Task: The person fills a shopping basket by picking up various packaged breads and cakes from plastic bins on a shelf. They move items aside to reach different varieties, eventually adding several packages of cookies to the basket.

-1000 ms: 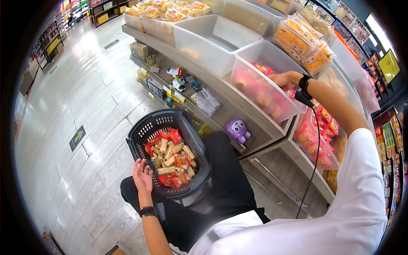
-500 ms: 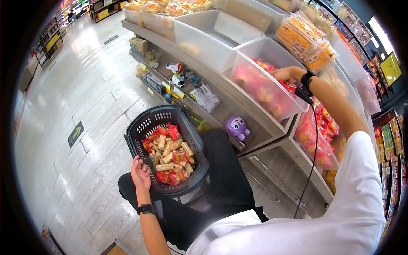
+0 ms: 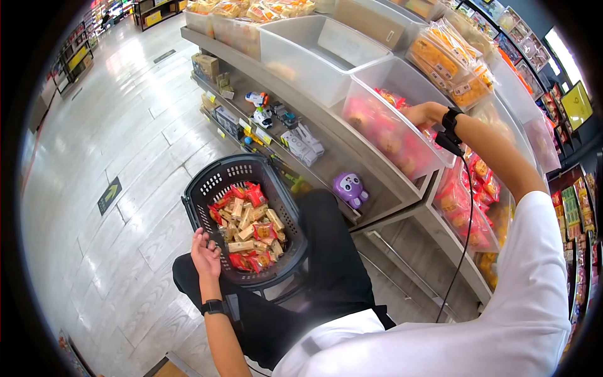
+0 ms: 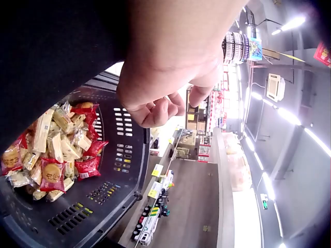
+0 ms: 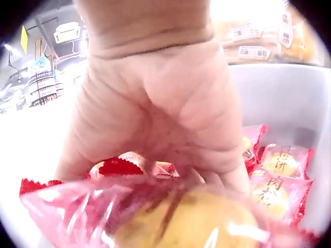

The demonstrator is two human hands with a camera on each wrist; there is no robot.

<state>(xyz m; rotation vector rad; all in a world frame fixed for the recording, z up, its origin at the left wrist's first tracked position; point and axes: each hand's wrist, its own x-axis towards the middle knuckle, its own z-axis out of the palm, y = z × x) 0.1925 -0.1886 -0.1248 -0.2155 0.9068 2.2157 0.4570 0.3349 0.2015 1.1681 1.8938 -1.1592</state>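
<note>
In the head view my left hand (image 3: 206, 254) hangs with loosely curled fingers beside the rim of the dark basket (image 3: 292, 264), holding nothing. The left wrist view shows this hand (image 4: 168, 88) next to the basket (image 4: 121, 150), where red packets (image 4: 53, 174) lie among tan wrapped bars (image 4: 43, 130). My right hand (image 3: 422, 115) reaches down into a clear bin (image 3: 392, 75) of red-pink packets (image 3: 377, 129). In the right wrist view its palm (image 5: 160, 103) is above the packets; a large packet (image 5: 186, 222) in front hides most of the fingers, so their hold is unclear.
An emptier clear bin (image 3: 301, 78) stands left of the right hand's bin, and bagged bread (image 3: 449, 63) is piled behind. A purple toy (image 3: 350, 190) sits on the lower shelf. A black cable (image 3: 466, 232) hangs from the right wrist.
My right hand has dipped slightly lower among the packets since half a second ago. The left hand stays beside the basket; both have shifted slightly left in the head view.
</note>
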